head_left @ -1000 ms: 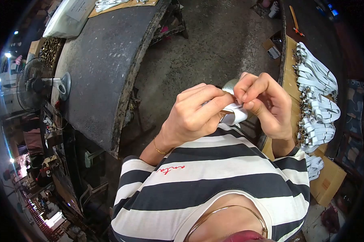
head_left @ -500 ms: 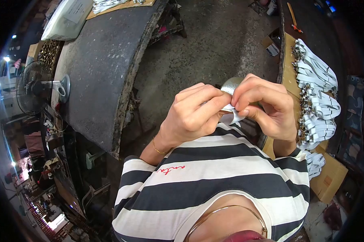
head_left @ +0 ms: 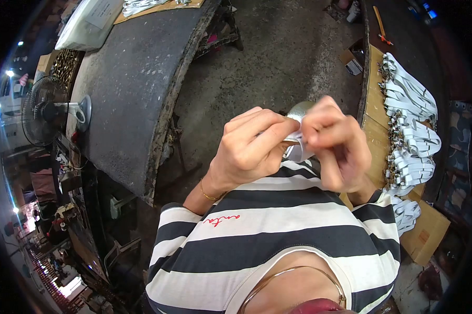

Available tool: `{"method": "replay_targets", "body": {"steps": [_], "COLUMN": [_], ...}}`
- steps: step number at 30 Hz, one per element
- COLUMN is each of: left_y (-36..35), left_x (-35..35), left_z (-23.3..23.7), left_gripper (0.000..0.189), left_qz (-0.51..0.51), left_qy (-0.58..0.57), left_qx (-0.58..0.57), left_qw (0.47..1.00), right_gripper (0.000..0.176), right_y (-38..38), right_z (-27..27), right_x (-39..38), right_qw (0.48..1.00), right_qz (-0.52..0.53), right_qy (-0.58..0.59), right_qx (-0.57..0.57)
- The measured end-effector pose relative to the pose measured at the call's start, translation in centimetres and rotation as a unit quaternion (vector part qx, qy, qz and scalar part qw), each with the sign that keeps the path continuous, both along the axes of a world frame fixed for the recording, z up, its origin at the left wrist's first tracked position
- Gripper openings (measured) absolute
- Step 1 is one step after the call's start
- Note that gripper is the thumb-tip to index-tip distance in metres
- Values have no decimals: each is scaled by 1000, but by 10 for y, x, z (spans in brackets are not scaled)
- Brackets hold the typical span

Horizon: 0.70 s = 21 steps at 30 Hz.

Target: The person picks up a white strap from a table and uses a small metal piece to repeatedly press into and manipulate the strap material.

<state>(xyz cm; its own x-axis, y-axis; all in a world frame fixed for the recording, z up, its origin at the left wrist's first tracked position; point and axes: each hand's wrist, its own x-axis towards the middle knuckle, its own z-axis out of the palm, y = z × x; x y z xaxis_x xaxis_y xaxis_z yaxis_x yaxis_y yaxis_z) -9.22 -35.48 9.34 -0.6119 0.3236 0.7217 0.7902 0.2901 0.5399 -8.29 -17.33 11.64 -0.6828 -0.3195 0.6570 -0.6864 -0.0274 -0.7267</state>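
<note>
In front of my striped shirt, my left hand (head_left: pixel 257 144) is closed in a pinch on a white strap (head_left: pixel 298 152), which curls below the fingertips. My right hand (head_left: pixel 336 146) is right beside it, its fingers curled together and blurred by motion. Its fingertips are close to the left ones at the upper end of the strap; I cannot tell what they pinch. A rounded silvery surface (head_left: pixel 300 110) shows just behind the fingers, partly covered by them.
White straps with metal buckles (head_left: pixel 411 131) lie in rows on cardboard (head_left: pixel 374 104) along the right-hand table. An orange-handled hammer (head_left: pixel 380 23) is at its far end. To the left stand a dark worktable (head_left: pixel 136 89), a fan (head_left: pixel 45 112) and a plastic-wrapped pack (head_left: pixel 89 23).
My right hand has turned and shifted slightly left, its fingers curling more tightly and blurring. My left hand stays nearly still on the white strap.
</note>
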Motion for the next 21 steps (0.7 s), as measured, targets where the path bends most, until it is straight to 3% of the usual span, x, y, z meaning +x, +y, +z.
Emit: {"method": "replay_targets", "body": {"steps": [3,9,21], "left_y": [-5,-12,-19], "left_x": [2,7,18], "left_z": [-2,-4,0], "left_gripper": [25,31,33], "left_qz": [-8,-51,-75], "left_qy": [-22,-24,-20], "left_qx": [22,68,75], "left_qw": [999,996,994], "right_gripper": [30,16,16], "right_y": [1,7,23], "right_z": [0,-9,-14], "right_x": [4,4,20], "right_qw": [994,984,961], "right_qz": [-11,-13,-27], "right_qy": [75,-69,-253], "right_qx": [-83,-164,-105]}}
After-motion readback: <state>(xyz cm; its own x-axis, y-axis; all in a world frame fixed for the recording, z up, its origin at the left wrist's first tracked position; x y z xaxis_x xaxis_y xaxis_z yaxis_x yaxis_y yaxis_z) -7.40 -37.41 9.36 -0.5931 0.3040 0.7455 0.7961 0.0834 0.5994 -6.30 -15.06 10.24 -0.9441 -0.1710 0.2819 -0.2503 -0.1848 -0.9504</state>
